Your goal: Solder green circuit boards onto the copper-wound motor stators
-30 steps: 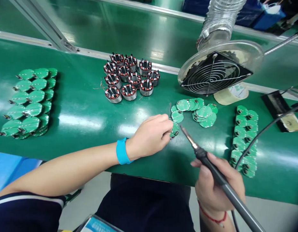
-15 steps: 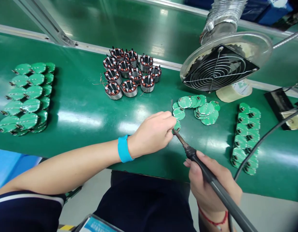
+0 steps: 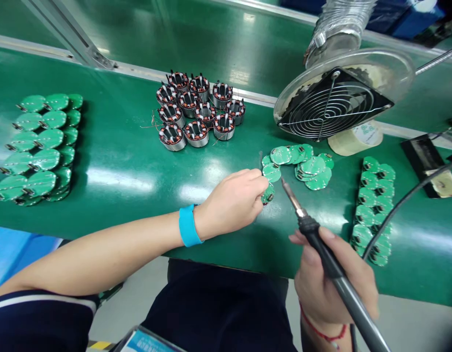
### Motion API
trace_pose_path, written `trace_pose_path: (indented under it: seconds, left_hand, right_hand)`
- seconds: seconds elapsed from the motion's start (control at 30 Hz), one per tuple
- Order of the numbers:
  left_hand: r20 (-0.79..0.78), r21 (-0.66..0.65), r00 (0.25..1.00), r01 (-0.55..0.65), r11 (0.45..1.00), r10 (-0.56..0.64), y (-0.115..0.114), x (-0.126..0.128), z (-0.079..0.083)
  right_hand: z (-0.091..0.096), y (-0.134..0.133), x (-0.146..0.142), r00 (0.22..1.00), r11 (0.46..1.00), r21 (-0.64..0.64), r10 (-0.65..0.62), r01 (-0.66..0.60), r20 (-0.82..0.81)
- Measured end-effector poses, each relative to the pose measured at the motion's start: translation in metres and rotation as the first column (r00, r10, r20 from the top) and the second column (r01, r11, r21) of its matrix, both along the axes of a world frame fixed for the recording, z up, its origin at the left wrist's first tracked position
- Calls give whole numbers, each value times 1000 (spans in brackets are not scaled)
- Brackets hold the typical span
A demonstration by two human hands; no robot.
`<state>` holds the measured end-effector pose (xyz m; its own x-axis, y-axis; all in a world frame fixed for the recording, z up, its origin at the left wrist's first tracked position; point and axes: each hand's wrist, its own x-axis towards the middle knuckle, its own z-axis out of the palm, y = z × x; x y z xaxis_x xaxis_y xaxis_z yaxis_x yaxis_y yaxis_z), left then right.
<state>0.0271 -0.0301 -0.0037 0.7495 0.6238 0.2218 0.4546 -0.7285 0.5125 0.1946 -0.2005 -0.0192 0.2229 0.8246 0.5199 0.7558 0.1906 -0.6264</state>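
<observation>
Green round PCB (image 3: 269,194) is lying on the bench (image 3: 138,205) by the L hand (image 3: 233,203), partly covered by it. L fingers are curled in; whether the PCB's edge or smth else is pinched can't be told, fingertips being hidden. Soldering iron (image 3: 324,252) is grasped in the R hand (image 3: 333,283), pen-style, prob. for fine aim; its tip is held up near the PCB, apparently not touching it.

Loose boards (image 3: 313,166) are heaped just beyond, prob. for easy reach. R-side boards (image 3: 372,210) & L-side boards (image 3: 46,159) are set in overlapping rows, presumably for tidy counting. Copper-wound stators (image 3: 198,139) are grouped toward the back, prob. to leave elbow room. Fan (image 3: 326,112) w/ clear hood is mounted over the R half, apparently for fumes.

Re writing: green print is seen on the label of the tape roll (image 3: 341,144), too small to be read. White characters are carried on a blue badge (image 3: 141,344) at the bottom edge, also illegible. No brand can be made out on iron or fan.
</observation>
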Motion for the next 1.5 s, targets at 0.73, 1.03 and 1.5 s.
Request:
trace_pose_path:
  seconds: [0.73,1.03,1.5]
  left_hand:
    - [196,-328,952,291,899,-236,23,-26,3]
    - [236,-369,963,214,905,-132,17,-19,1]
    - [265,-19,960,99,995,-91,3,-12,-8]
  right_hand:
    - [-9,76,-5,971,961,-158,237,-228,40]
    - [-4,72,-11,980,980,40,195,-194,-34]
    - [3,62,7,993,995,25,98,-99,60]
